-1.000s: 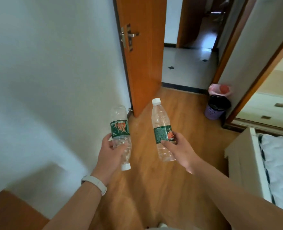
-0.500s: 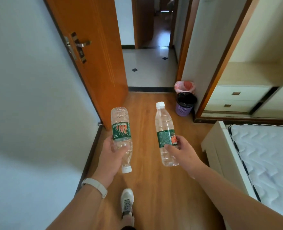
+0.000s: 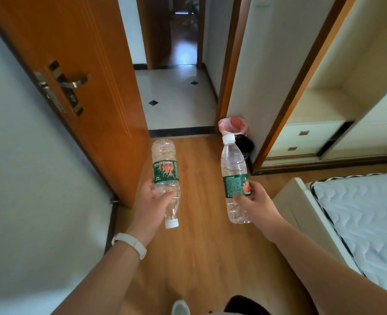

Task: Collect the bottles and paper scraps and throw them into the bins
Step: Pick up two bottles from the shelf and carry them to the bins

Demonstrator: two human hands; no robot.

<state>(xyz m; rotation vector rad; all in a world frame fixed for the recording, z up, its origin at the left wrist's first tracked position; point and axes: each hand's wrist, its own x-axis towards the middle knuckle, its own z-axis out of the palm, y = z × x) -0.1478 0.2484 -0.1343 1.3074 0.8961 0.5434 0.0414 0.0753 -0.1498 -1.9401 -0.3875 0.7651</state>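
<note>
Two bottles in hand, bins ahead on the floor

The left hand [image 3: 152, 202] is wrapped around the cap-down bottle [image 3: 165, 171] just below its label; the right hand [image 3: 256, 201] clasps the upright bottle [image 3: 234, 176] at its label. The pink-lined bin [image 3: 233, 123] and the dark bin [image 3: 247, 144] stand against the wall, well apart from both hands. A throw from here could miss, since light bottles likely bounce off a rim.

Under you runs a wooden floor [image 3: 201, 246]. At its far right corner, against the wall, two bins stand close together: a pink-lined bin [image 3: 233, 125] behind, a dark bin [image 3: 248, 144] in front. A bed [image 3: 301, 212] stands along its right edge. Your shoe [image 3: 180, 308] rests at its near edge. Past a dark threshold strip [image 3: 181, 131] lies tiled floor [image 3: 176, 98].
</note>
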